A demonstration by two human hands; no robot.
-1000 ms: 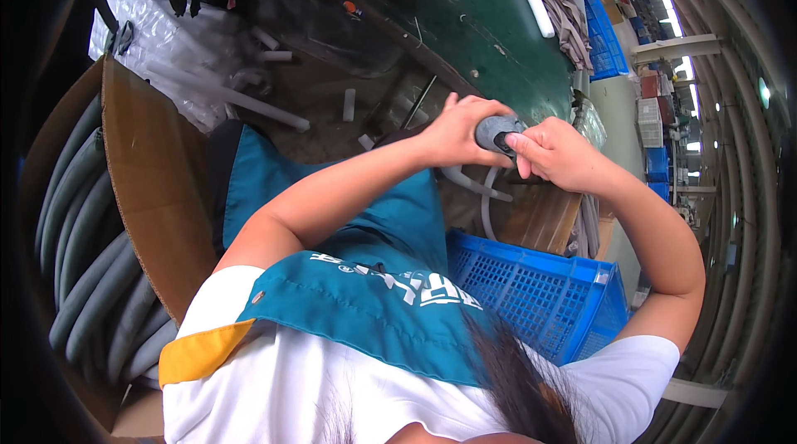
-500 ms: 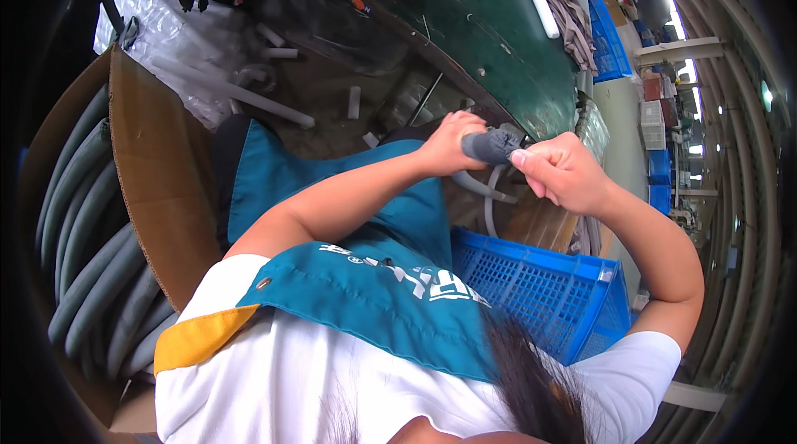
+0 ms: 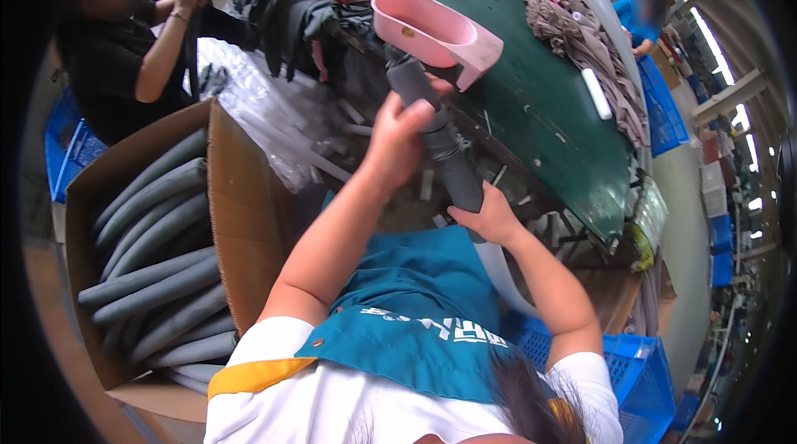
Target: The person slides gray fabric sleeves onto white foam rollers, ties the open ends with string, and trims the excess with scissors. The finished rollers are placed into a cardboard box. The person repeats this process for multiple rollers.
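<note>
Left hand (image 3: 397, 139) clamped upper grey foam tube (image 3: 436, 133); right hand (image 3: 490, 218) gripped its lower end. Sleeve-fitting step, likely; next calls for steady pull.

The scene is evenly and fairly brightly lit from overhead; strip lights (image 3: 701, 33) blow out to white glare at the upper right. Shadows are soft, darkest under the bench (image 3: 548, 112). A black fisheye rim darkens the corners, and straight edges bow near it. Faces are blurred; distant clutter at the right is indistinct.
</note>
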